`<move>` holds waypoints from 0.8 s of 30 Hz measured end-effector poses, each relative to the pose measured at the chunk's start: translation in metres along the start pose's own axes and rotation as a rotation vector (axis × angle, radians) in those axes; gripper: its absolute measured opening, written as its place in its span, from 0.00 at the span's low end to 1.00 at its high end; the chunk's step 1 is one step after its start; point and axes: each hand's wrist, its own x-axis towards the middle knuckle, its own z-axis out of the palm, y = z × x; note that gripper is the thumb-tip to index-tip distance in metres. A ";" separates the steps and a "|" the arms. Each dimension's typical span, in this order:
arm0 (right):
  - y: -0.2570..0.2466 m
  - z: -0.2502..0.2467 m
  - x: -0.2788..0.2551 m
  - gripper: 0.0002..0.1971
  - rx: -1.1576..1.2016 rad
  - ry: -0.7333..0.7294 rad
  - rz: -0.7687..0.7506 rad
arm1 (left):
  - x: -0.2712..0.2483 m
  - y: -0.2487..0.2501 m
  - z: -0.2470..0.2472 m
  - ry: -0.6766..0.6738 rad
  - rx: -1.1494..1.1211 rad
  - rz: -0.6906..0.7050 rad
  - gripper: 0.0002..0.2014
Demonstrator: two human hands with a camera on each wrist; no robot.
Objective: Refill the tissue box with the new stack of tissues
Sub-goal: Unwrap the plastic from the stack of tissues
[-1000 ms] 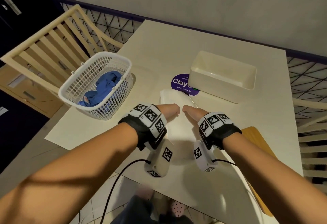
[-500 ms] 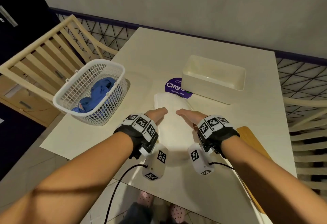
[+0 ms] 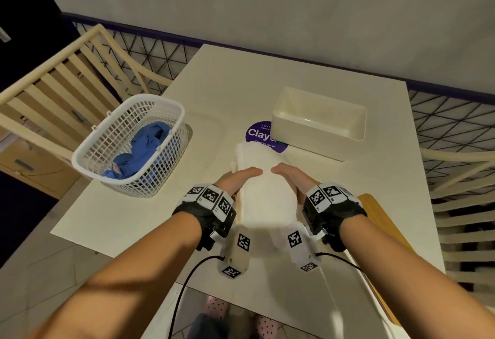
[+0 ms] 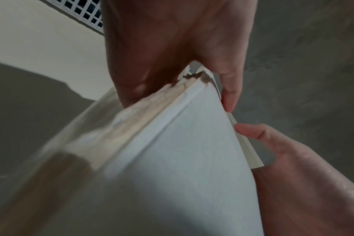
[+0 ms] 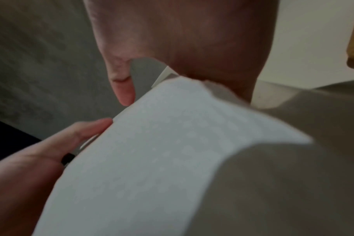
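Tissue stack (image 3: pixel 263 191) up off the table (image 3: pixel 134 204), clamped from both long sides, a bit nearer than the open tissue box (image 3: pixel 318 124). Left hand (image 3: pixel 235 180) on the left flank, right hand (image 3: pixel 290 178) on the right, thumbs lying over the top face, fingers wrapped down the sides and tucked under. Looks soft and squishy, top sheet already bowing in the wrist views, side layers a little ragged near the left thumb (image 4: pixel 230 89).

Stuff that could go sideways, just guessing from how it sits:

- Squeezing too hard = stack buckling in the middle and sheets fanning out. Too loose = bottom sheets sagging and peeling off, since nothing visibly supports the underside's middle.
- Looks roughly box-length, so coming in tilted or skewed probably means a corner catching on the rim and crumpling.
- Box sitting partly on the purple sticker (image 3: pixel 261 135), far and slightly right of the stack. A nudge against the near wall could slide it farther away instead of letting the stack drop in.
- Fingers trapped between stack and box walls on the way down, dragging sheets back out on release.

Further out: white basket (image 3: pixel 166 113) with blue cloth (image 3: pixel 144 148) well off to the left, wooden board (image 3: pixel 380 220) at the near right edge. Not really in the path.
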 end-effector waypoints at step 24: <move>0.008 -0.009 0.010 0.15 0.172 -0.094 -0.106 | 0.035 0.013 -0.029 -0.199 0.256 0.055 0.14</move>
